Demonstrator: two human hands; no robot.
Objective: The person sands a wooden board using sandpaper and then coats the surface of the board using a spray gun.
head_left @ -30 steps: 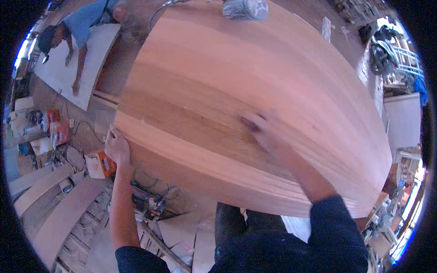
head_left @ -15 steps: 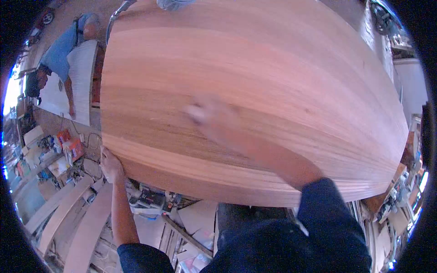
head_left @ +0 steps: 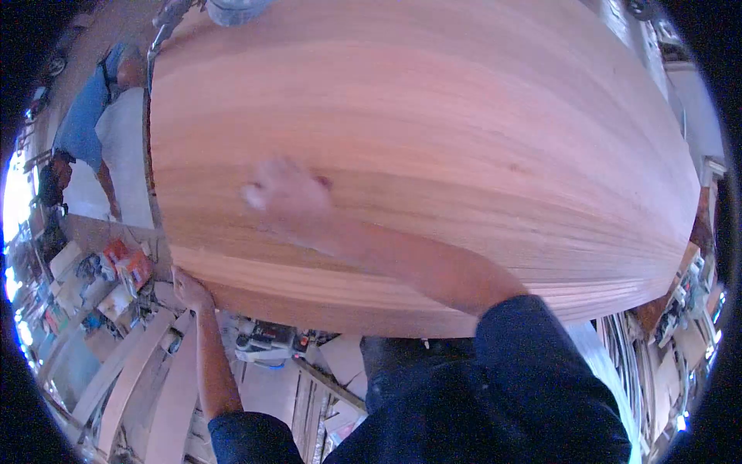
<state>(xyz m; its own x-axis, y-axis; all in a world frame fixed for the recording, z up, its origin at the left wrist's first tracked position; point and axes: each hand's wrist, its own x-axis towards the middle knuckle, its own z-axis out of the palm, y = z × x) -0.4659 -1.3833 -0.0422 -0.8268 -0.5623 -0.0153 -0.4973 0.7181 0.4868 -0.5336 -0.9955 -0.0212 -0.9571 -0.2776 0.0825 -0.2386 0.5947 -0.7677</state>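
A large wooden panel (head_left: 433,116), with reddish-brown grain in long bands, fills most of the view. My left hand (head_left: 192,291) grips its near left corner, fingers around the edge. Over the panel's left half, my right hand (head_left: 292,192) presses on the surface with its fingers curled. Motion blurs it, and a small whitish patch shows at the fingertips; what it holds there I cannot make out.
A co-worker (head_left: 81,127) in blue bends over a pale board (head_left: 124,155) at the left. Long curved wooden strips (head_left: 135,379), a power tool (head_left: 267,339) and red boxes (head_left: 133,263) lie below left. Stacked materials (head_left: 672,340) stand at the right.
My right hand has slid left across the panel. My left hand still holds the corner, and the whole view has shifted slightly.
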